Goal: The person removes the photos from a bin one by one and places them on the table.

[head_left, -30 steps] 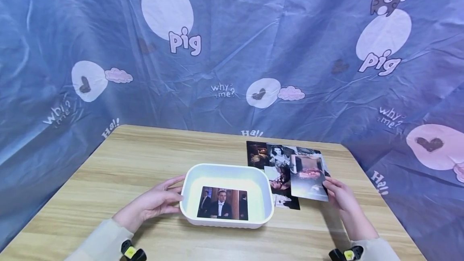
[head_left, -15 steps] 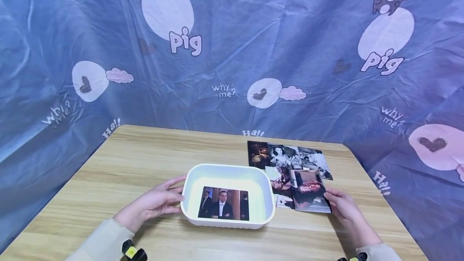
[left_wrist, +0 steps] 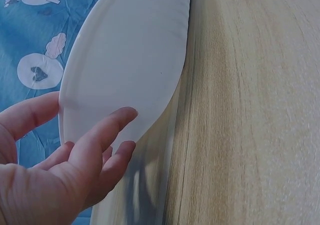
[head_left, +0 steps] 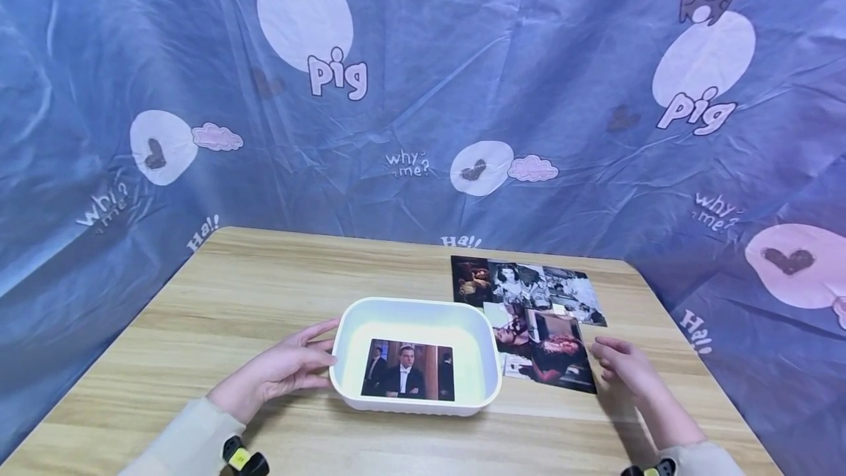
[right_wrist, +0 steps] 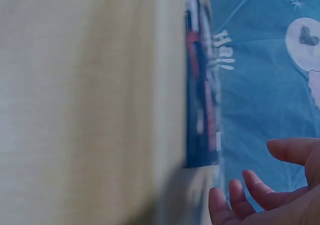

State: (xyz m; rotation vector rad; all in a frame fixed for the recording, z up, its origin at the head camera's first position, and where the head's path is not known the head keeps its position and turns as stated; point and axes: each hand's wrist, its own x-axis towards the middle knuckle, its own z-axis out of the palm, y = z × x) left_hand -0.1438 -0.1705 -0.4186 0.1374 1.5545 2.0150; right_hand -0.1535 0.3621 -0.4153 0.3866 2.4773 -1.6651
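My left hand [head_left: 291,366] touches the outer left side of a white plastic tub [head_left: 479,358], fingers spread against its wall. In the left wrist view, fingertips lie along the tub's pale side [left_wrist: 135,55]. On the tub's floor lies a photo print [head_left: 406,372] of figures in dark suits. My right hand [head_left: 624,369] holds nothing, just right of a colour photo print [head_left: 562,358] of a red-haired figure. That print overlaps others beside the tub. The right wrist view has the hand [right_wrist: 270,200] with fingers loosely apart, the prints [right_wrist: 200,95] blurred beyond it.
Behind the red-haired print lie several black-and-white prints [head_left: 571,292] and a dark brown one [head_left: 471,281], partly overlapping. The wooden table [head_left: 264,270] meets a blue cartoon-pig cloth [head_left: 410,219] at its back and sides.
My right hand brought the red-haired print down and nearer, laid it over the others, then let go and drew slightly right. The left hand and tub stayed in place.
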